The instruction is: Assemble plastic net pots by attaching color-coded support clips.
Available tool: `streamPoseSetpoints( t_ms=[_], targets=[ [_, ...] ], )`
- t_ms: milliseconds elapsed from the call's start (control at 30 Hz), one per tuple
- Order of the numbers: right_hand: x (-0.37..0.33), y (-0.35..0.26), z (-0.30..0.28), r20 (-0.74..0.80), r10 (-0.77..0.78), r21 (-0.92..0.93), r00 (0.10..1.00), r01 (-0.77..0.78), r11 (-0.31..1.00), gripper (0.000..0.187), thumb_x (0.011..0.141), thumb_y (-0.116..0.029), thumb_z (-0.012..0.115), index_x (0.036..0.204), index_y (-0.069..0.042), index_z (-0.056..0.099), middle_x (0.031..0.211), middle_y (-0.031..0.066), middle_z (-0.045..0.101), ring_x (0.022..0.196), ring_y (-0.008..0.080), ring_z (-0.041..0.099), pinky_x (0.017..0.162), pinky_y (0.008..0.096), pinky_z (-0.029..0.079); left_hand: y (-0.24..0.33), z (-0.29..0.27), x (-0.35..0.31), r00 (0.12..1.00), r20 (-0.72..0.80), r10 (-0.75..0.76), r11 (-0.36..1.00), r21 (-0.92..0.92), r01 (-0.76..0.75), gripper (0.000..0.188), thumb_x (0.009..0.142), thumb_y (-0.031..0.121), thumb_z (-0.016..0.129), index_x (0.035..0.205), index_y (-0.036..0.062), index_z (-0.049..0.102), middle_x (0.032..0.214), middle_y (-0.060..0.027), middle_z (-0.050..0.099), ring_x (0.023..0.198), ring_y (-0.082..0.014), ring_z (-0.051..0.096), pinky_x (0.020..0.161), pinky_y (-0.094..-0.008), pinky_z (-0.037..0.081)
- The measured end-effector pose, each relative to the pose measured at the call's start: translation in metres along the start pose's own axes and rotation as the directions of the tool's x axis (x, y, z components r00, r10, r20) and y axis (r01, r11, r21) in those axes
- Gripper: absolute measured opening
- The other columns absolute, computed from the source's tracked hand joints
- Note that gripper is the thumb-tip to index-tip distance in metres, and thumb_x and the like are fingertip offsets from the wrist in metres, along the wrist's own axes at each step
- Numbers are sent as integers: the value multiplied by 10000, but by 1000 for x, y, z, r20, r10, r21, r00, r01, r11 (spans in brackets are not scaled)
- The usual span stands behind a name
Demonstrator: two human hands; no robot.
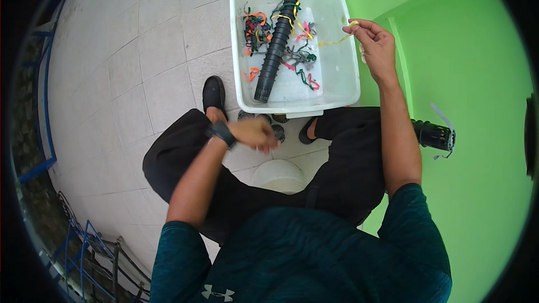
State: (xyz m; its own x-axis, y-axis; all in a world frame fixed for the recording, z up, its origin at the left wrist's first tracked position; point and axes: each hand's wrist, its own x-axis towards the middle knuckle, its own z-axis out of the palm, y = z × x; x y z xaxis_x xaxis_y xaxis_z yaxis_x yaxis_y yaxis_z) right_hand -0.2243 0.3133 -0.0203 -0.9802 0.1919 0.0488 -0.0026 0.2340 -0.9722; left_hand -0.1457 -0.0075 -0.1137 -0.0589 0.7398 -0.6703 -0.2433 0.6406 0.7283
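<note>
Thin, narrow yellow strip (337, 40), apparently cloth. Head view: one end is pinched between thumb and fingertips of the right hand (377, 45), at the right rim of a rectangular, translucent white plastic bin (303, 108); the free end is trailed over the bin's interior. Handling, as judged: very light, limp, not fragile, easily tangled; best gripped near an end, between finger pads. Left hand (255, 133), blurred, is held between the knees; whether its fingers are spread or pressed together cannot be told. Also held in the bin: long black ribbed plastic tube (275, 50), judged stiff, best grasped around its ridges; tangled multicoloured strips (258, 33), strewn on both sides of it.
</note>
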Motion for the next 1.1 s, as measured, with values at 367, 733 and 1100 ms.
streamPoseSetpoints(
  t_ms=[367,733,1100],
  targets=[
    [-9,-36,-12,63,172,428,983,-182,885,218,946,-95,618,1103,44,677,858,62,673,742,106,609,735,241,515,-142,147,224,296,-649,-701,703,-557,442,999,607,528,854,1306,-48,431,1365,-257,473,1181,-394,566,1000,-429,478],
    [-14,-25,-14,227,77,65,971,-94,993,160,939,-131,591,995,-6,674,750,16,662,645,37,528,584,215,405,-73,76,114,939,91,-331,783,-529,327,485,830,378,695,1162,35,609,1076,-48,661,964,-176,642,827,-341,573],
    [-40,-43,53,-26,-63,501,998,67,863,221,1063,-188,414,1035,-9,540,919,146,714,813,153,674,738,272,530,132,10,-34,407,-797,447,557,-108,-824,537,955,499,603,1176,27,472,1036,-24,584,916,-135,589,859,-306,505]
  ],
)
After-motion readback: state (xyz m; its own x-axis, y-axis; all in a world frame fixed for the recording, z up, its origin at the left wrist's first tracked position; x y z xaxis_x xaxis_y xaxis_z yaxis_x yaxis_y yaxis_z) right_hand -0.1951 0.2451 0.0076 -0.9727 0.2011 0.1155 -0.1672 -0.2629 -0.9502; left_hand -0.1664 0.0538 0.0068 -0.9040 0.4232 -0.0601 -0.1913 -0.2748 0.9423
